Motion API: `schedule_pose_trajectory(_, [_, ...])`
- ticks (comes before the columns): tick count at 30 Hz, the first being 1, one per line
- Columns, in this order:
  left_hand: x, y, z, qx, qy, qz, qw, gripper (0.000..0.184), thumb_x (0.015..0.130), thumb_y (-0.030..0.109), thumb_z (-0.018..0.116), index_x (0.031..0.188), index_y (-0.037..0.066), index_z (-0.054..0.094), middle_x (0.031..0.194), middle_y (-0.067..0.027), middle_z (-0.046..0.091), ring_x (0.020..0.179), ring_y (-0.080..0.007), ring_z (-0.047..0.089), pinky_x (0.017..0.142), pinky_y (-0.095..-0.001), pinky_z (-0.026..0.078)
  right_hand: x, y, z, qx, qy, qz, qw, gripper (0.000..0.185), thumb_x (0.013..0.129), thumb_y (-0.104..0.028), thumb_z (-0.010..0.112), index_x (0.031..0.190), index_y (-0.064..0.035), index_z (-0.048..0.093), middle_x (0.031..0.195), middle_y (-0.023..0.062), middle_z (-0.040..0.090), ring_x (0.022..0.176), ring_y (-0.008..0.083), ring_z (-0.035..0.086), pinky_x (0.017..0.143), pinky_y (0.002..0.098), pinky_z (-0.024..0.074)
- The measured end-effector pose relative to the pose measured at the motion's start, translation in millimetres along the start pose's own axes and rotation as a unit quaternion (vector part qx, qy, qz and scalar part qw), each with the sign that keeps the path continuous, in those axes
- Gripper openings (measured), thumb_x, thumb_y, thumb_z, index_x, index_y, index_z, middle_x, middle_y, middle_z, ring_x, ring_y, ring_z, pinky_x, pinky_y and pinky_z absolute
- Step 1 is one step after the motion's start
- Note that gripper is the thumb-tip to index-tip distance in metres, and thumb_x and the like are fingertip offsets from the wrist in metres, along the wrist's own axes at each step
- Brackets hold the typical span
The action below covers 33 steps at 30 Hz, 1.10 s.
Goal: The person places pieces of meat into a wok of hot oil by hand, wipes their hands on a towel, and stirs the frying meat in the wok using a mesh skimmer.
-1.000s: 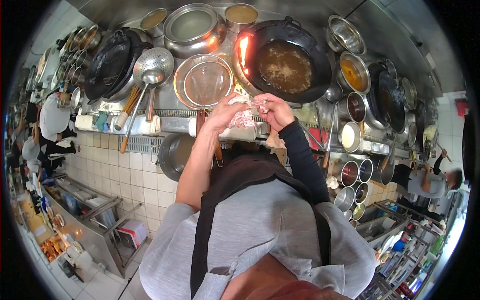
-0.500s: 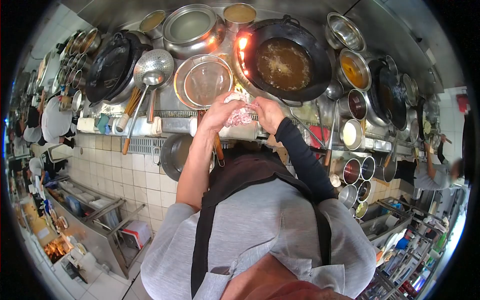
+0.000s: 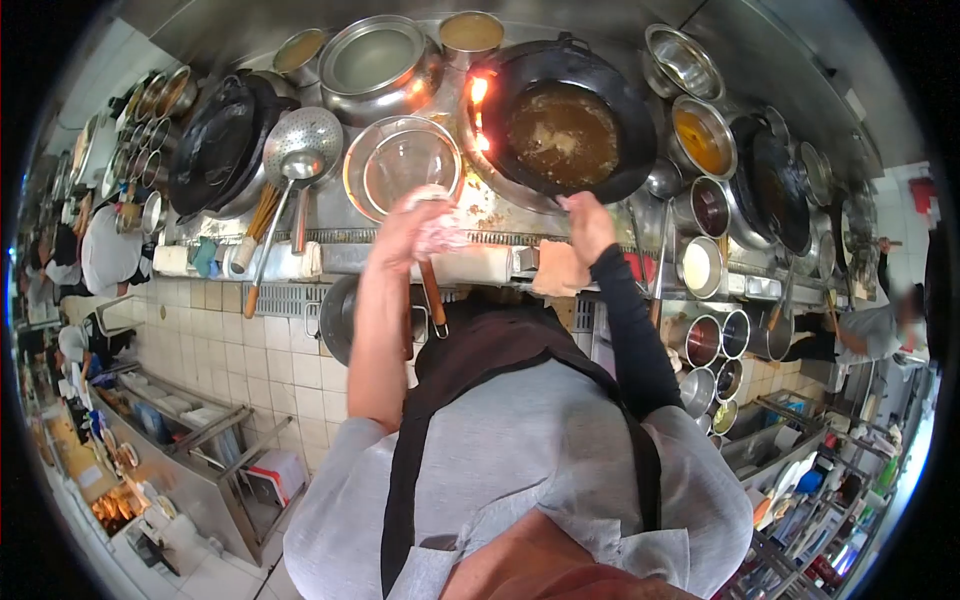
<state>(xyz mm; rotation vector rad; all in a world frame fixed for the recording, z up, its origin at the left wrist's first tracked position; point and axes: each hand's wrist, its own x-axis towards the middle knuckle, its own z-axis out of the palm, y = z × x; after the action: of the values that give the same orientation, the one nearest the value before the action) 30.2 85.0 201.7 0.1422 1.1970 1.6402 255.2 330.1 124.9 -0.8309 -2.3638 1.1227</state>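
My left hand (image 3: 408, 230) holds a pale pink clump of raw meat (image 3: 441, 232) just below the round mesh strainer (image 3: 411, 172). My right hand (image 3: 590, 222) is at the near rim of the large black wok (image 3: 640, 150), its fingertips pinched together round a small pink piece. Brown oil (image 3: 565, 135) in the wok bubbles round some pale food. Orange flame (image 3: 479, 110) rises at the wok's left edge.
Left of the strainer lies a perforated ladle (image 3: 303, 135), with a steel pot (image 3: 372, 58) behind. Metal bowls, one with yellow liquid (image 3: 702, 140), stand right of the wok. An orange cloth (image 3: 561, 268) hangs at the front edge. Other people work at both sides.
My hands have come apart. The right moved right to the wok's near rim with a small piece, while the left moved left and slightly down with the clump.
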Motion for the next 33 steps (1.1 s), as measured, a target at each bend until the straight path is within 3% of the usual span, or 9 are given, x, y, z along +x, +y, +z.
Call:
schedule_pose_trajectory(3, [3.7, 8.6, -24.5, 0.048, 0.019, 0.079, 0.996, 0.029, 0.089, 0.012, 0.071, 0.114, 0.001, 0.063, 0.097, -0.0094, 0.071, 0.083, -0.0161, 0.071, 0.068, -0.0318, 0.06, -0.6, 46.9, -19.7, 0.268, -0.028, 0.128, 0.954, 0.013, 0.094, -0.006, 0.055, 0.105, -0.0013, 0.062, 0.094, 0.0124, 0.066, 0.085, 0.0234, 0.063, 0.074, 0.0347, 0.0488])
schedule_pose_trajectory(5, [6.9, 8.5, -27.9, 0.06, 0.025, 0.081, 0.995, 0.027, 0.091, 0.011, 0.069, 0.115, 0.002, 0.063, 0.098, -0.0089, 0.071, 0.082, -0.0159, 0.071, 0.068, -0.032, 0.06, -1.3, 40.1, -29.4, 0.52, -0.061, 0.187, 0.831, 0.012, 0.093, -0.006, 0.056, 0.104, -0.0024, 0.061, 0.093, 0.0088, 0.064, 0.081, 0.0206, 0.061, 0.069, 0.0324, 0.0466])
schedule_pose_trajectory(8, [3.4, -1.2, -24.3, 0.052, 0.019, 0.06, 0.997, 0.025, 0.091, 0.011, 0.068, 0.115, 0.002, 0.063, 0.098, -0.0084, 0.071, 0.077, -0.0147, 0.07, 0.061, -0.0294, 0.058, -2.9, 6.9, -34.5, 0.627, -0.04, 0.215, 0.748, 0.011, 0.093, -0.003, 0.056, 0.104, -0.0039, 0.059, 0.094, 0.0059, 0.061, 0.082, 0.0173, 0.058, 0.066, 0.029, 0.0424])
schedule_pose_trajectory(11, [1.6, -18.2, -14.8, 0.048, 0.019, 0.028, 0.998, 0.025, 0.091, 0.011, 0.068, 0.114, 0.002, 0.063, 0.096, -0.0079, 0.071, 0.069, -0.0127, 0.068, 0.048, -0.0243, 0.053, -1.8, 10.7, -29.0, 0.568, -0.077, 0.177, 0.8, 0.008, 0.096, -0.003, 0.054, 0.102, -0.003, 0.059, 0.094, 0.0068, 0.06, 0.088, 0.0174, 0.058, 0.066, 0.0283, 0.043])
schedule_pose_trajectory(17, [1.2, -28.4, -8.3, 0.03, 0.026, 0.014, 0.999, 0.026, 0.091, 0.011, 0.068, 0.115, 0.001, 0.062, 0.092, -0.0073, 0.07, 0.067, -0.0133, 0.068, 0.046, -0.0242, 0.052, 6.4, 2.7, -10.4, 0.656, 0.011, 0.18, 0.733, 0.016, 0.099, -0.004, 0.056, 0.114, 0.0008, 0.06, 0.1, 0.0085, 0.062, 0.083, 0.0191, 0.06, 0.065, 0.0256, 0.0458])
schedule_pose_trajectory(24, [3.8, -32.6, -17.7, 0.012, 0.019, 0.022, 1.0, 0.026, 0.092, 0.012, 0.068, 0.116, 0.001, 0.062, 0.093, -0.0072, 0.069, 0.07, -0.0139, 0.069, 0.05, -0.025, 0.055, 8.5, -19.4, -38.8, 0.589, -0.177, 0.123, 0.779, 0.014, 0.102, -0.011, 0.056, 0.111, -0.0018, 0.059, 0.097, 0.007, 0.063, 0.08, 0.0128, 0.062, 0.065, 0.0231, 0.0465])
schedule_pose_trajectory(28, [7.4, -34.8, -11.0, -0.021, 0.002, 0.024, 0.999, 0.026, 0.095, 0.013, 0.067, 0.118, 0.002, 0.061, 0.097, -0.0076, 0.069, 0.076, -0.015, 0.07, 0.054, -0.0263, 0.057, 34.1, 26.1, -8.3, 0.081, 0.02, 0.01, 0.996, 0.009, 0.1, -0.014, 0.055, 0.102, -0.005, 0.058, 0.094, 0.0132, 0.063, 0.08, 0.0275, 0.063, 0.073, 0.0396, 0.0519])
schedule_pose_trajectory(30, [11.5, -35.4, -7.1, -0.037, 0.0, 0.026, 0.999, 0.027, 0.096, 0.014, 0.066, 0.119, 0.002, 0.061, 0.1, -0.0073, 0.068, 0.078, -0.0155, 0.07, 0.055, -0.0285, 0.058, 50.7, 54.3, -6.9, -0.163, 0.049, -0.048, 0.984, 0.02, 0.095, -0.006, 0.054, 0.113, -0.0047, 0.06, 0.107, 0.0196, 0.062, 0.098, 0.0378, 0.062, 0.087, 0.0474, 0.051])
schedule_pose_trajectory(33, [18.2, -41.3, -10.2, -0.056, -0.036, 0.03, 0.997, 0.032, 0.097, 0.016, 0.066, 0.125, 0.001, 0.059, 0.106, -0.0077, 0.068, 0.089, -0.0158, 0.07, 0.066, -0.0308, 0.06, 65.9, 85.2, -12.3, -0.246, -0.008, -0.014, 0.969, 0.039, 0.09, -0.002, 0.053, 0.129, -0.0067, 0.058, 0.12, 0.0224, 0.059, 0.113, 0.0396, 0.058, 0.096, 0.0474, 0.0494])
